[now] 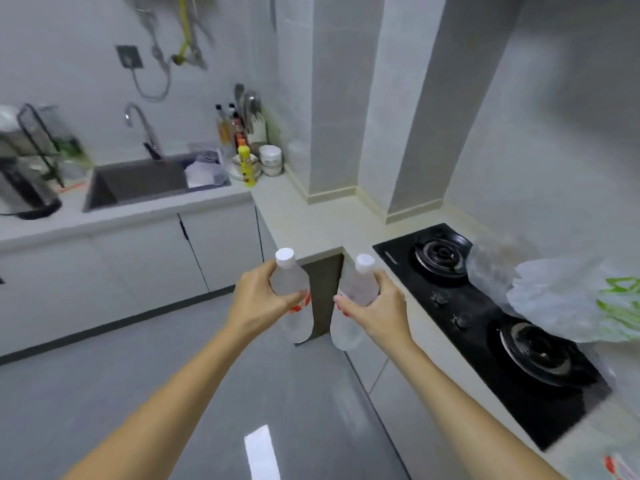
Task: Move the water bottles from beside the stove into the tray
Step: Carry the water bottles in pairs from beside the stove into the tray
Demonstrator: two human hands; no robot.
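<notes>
Left grip [258, 299] clamps left bottle [290, 292], right grip [375, 306] right bottle [356, 299]; stove [485, 323], plastic bag [561, 299] rightward.

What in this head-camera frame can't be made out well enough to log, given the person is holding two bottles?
- Tray: not identifiable in the head view; the clutter by the sink is motion-blurred.
- Left bottle: label hidden by the left hand and its fingers.
- Right bottle: label and fill level unreadable; right hand covers it.
- Stove: far side covered by a plastic bag.
</notes>
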